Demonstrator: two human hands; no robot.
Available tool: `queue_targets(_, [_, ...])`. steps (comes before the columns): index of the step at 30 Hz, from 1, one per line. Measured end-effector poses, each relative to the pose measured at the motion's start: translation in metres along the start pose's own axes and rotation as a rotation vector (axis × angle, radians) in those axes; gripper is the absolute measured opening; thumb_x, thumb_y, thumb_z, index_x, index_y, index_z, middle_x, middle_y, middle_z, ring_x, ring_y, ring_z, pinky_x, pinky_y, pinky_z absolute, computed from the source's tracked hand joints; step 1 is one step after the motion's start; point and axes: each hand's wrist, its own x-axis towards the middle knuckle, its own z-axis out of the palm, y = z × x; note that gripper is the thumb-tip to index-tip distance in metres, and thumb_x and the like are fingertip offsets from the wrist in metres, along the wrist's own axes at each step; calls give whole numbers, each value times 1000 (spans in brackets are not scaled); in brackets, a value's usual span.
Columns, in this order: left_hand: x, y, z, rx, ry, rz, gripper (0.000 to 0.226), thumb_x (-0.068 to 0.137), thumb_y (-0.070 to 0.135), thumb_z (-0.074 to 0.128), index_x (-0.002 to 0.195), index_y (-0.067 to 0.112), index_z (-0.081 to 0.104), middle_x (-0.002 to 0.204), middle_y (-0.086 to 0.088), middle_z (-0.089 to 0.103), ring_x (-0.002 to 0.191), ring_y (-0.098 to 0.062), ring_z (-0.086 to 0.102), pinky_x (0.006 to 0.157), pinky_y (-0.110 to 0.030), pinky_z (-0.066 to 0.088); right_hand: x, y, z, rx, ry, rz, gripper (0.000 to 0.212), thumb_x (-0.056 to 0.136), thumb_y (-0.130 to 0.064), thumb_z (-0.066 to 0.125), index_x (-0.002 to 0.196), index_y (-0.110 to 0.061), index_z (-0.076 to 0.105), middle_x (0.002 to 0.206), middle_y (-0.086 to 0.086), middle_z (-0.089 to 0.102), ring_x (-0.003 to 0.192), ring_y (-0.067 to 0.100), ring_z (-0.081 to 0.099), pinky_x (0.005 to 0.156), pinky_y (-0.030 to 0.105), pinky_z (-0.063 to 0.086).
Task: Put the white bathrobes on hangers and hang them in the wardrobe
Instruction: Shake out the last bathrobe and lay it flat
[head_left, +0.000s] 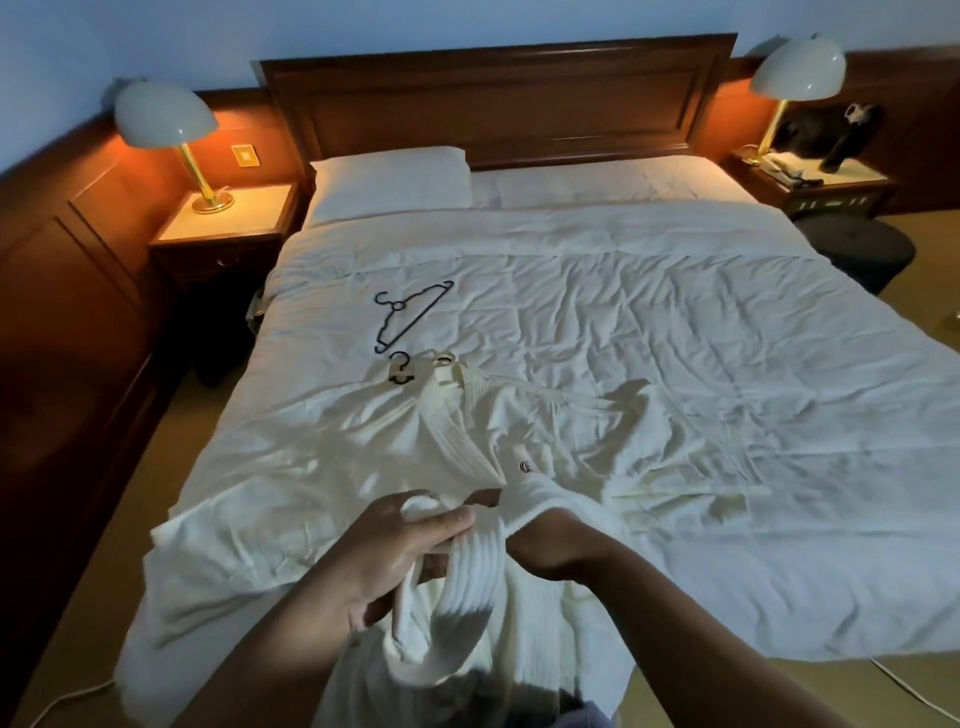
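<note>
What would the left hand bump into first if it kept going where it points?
The left hand would probably meet more of the bathrobe it grips, bunched just ahead; the right hand is very close beside that line.

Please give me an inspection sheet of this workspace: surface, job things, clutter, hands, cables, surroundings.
Surface: white wrinkled duvet on the bed.
Job's things: white ribbed bathrobe lying spread, a pale hanger with black hook at its collar; thin black hanger lies apart.
Clutter: nothing seen on the bed.
Hands: left hand and right hand both grip the bathrobe.
Cables: white cable on the floor.
Surroundings: lit dome lamps, wooden headboard, dark round stool.
</note>
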Motion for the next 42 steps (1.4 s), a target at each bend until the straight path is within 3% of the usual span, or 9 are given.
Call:
queue_targets(4, [13,-7,-20,-1,215,39,28,83,26,79,87,1,67,84,-15,70,77,-30,65,65,-31,51,-15,5,-9,634,-126,269,21,82,-19,57,80,1,64,58,6,48,50,20,47,52,30,43])
queue_targets(10, [30,-43,-56,-123,585,-33,39,92,18,71,126,9,53,102,-26,64,63,-34,72,60,-31,62,-44,57,-48,744,211,652,37,94,-34,61,64,-17,46,58,-1,25,47,12,17,45,24,15])
queue_targets(13, [35,-72,-61,117,641,-36,33,93,21,69,112,-5,60,84,-23,72,60,-25,73,50,-29,58,-55,75,-43,730,337,742,39,94,-40,64,70,-16,46,56,-2,26,45,11,20,44,23,18])
queue_targets(19, [22,-86,-35,226,325,-57,18,89,8,72,84,13,56,77,-21,73,67,-33,74,63,-39,59,-58,64,-14,638,162,730,34,97,-40,60,92,-7,59,57,-2,29,46,12,24,45,23,21])
queue_targets(22, [22,-97,-41,309,329,-73,16,87,8,74,92,3,59,86,-20,69,65,-34,72,63,-48,58,-59,65,1,609,128,750,33,98,-38,57,93,-5,62,56,-1,34,45,13,29,46,23,23])
queue_targets(27, [20,-114,-58,830,91,-164,11,89,25,68,98,17,68,75,-2,73,49,-5,63,50,-16,45,-60,65,7,600,231,760,20,91,-30,56,82,-12,58,59,2,42,43,14,35,44,21,25])
queue_targets(32, [21,-116,-45,1011,-88,-173,29,90,31,58,65,21,67,61,6,68,58,-2,64,56,-18,45,-55,65,0,546,276,705,31,97,-36,55,87,-8,61,58,1,43,44,13,35,45,22,27])
queue_targets(38, [40,-124,-45,457,298,-105,34,99,36,56,83,10,71,68,-2,68,64,-15,64,68,-30,50,-49,75,13,414,122,744,31,100,-35,53,86,-8,62,62,2,47,42,11,38,41,20,29])
queue_targets(42, [34,-144,-145,86,823,-398,37,99,33,52,108,-1,65,99,-21,63,94,-39,59,87,-50,48,-76,138,-43,352,635,996,24,97,-25,56,77,-13,58,71,8,53,51,18,45,49,28,47])
